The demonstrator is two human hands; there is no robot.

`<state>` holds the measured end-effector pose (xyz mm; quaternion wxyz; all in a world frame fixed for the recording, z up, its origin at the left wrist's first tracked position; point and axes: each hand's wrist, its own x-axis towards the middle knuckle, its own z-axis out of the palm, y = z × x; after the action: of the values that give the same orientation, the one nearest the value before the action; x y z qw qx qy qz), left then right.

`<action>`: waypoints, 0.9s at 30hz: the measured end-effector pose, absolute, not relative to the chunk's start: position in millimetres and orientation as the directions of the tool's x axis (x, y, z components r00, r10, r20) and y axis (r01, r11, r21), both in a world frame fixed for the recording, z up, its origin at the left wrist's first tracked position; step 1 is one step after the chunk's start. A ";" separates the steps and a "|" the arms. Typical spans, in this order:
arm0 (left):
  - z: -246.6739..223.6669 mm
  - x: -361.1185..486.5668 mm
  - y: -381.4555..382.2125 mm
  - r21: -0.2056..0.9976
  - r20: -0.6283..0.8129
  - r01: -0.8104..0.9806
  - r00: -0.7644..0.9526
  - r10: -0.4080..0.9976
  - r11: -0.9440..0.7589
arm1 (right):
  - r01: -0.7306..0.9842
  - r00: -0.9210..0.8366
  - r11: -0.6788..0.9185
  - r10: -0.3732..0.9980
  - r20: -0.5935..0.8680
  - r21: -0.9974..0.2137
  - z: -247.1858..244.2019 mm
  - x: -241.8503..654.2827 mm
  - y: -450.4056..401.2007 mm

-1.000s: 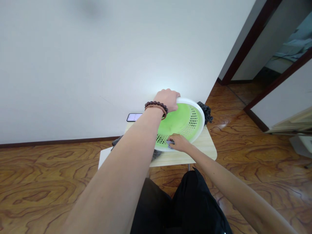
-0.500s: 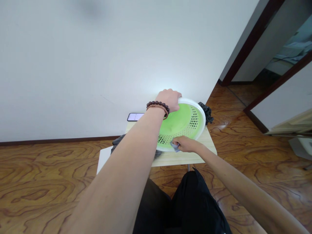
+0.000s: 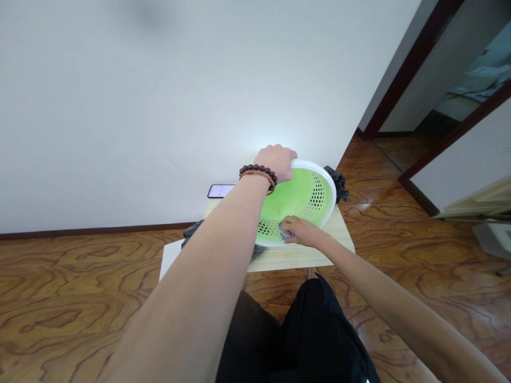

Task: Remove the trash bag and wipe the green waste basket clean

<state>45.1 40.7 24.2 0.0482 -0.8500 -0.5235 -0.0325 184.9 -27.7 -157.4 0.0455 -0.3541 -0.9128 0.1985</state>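
A green basket (image 3: 293, 197) with a white rim and rows of holes leans tilted on a small light wood table (image 3: 295, 259). At its upper rim my left hand (image 3: 276, 162), with a beaded bracelet at the wrist, is closed around the edge. My right hand (image 3: 297, 230) is closed on a small greyish cloth (image 3: 281, 230) and presses it against the perforated side near the lower rim. The left hand's fingertips are hidden behind the rim.
A phone (image 3: 219, 191) lies at the table's back left by the white wall (image 3: 139, 106). Dark crumpled material (image 3: 340, 185) sits right of the basket, with more grey fabric (image 3: 193, 229) at the left. A doorway opens at the right.
My right hand has shifted slightly up and inward over the basket's side with the cloth. My left hand keeps its hold on the rim.
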 end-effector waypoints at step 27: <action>22.6 43.6 42.6 -0.073 0.124 0.883 0.470 0.874 -0.465 | 0.794 -0.605 0.586 0.788 -0.116 -0.165 -156.0 155.4 -38.9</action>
<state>43.6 42.6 22.6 0.0632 -0.8550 -0.5136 -0.0345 155.4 -38.9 -156.0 -0.0151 -0.4440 -0.8903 0.1003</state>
